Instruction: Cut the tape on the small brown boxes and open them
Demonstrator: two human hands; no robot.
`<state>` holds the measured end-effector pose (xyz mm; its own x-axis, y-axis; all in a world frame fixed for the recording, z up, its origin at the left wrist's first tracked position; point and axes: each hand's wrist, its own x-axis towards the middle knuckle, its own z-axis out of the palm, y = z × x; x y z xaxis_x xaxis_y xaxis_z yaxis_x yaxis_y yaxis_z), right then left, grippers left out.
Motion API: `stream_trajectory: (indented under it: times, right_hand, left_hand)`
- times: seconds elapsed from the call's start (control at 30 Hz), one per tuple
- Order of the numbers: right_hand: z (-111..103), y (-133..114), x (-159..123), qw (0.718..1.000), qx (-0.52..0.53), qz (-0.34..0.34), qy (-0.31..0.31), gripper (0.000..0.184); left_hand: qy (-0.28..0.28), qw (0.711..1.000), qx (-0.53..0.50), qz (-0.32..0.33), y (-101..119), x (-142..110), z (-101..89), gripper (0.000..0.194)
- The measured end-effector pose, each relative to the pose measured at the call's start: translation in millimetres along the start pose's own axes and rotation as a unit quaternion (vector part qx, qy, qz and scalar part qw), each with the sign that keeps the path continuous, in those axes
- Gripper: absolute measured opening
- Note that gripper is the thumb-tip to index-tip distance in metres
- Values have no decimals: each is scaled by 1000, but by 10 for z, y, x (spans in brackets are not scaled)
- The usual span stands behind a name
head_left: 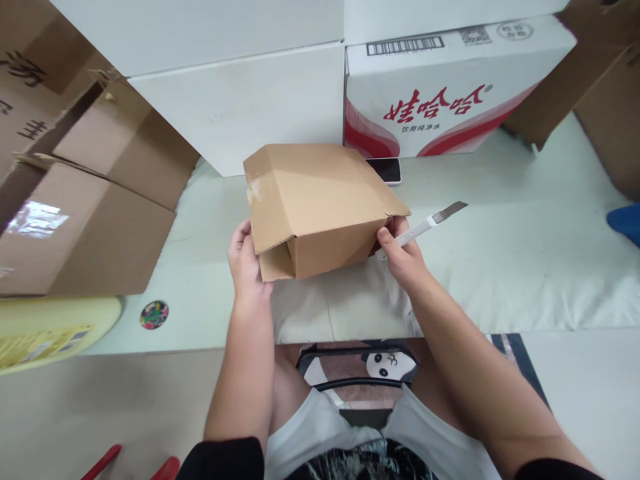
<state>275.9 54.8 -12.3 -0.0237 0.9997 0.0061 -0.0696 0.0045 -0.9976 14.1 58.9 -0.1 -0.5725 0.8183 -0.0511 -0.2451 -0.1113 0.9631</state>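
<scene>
Green cloth (pixel 500 267) lies beneath the left hand (pixel 245 263), whose grip steadies the carton (pixel 323 190); the right hand (pixel 407 261) clasps carton and cutter (pixel 419 229), blade (pixel 450 212) outward, presumably for safety.

So I've got my left hand (pixel 249 261) sitting near 9 o'clock in the head view, fingers bent in a grip, with the left forearm (pixel 243 367) bare and running up toward 12, wrist pretty much straight. My right hand (pixel 404 257) is out around 3 o'clock, closed in a grip too, thumb (pixel 390 241) on the near side and pointing about 11. The right forearm (pixel 475 350), also bare, comes in from between 4 and 5 and slants up toward 10 or 11.
</scene>
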Motion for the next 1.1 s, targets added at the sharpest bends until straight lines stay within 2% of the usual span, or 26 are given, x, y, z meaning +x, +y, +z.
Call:
stream_trajectory:
  times: [0.37,0.7,1.1]
  right_hand:
    - [-11,60,8,1000,-17,-4,2,61]
    - [-19,86,17,1000,4,-19,-4,59]
    - [-44,114,35,999,-34,-16,-8,62]
  left_hand:
    - [6,1000,15,-5,-19,13,-10,34]
    - [15,1000,-4,-6,-29,28,0,35]
    - [11,1000,7,-1,-18,20,9,36]
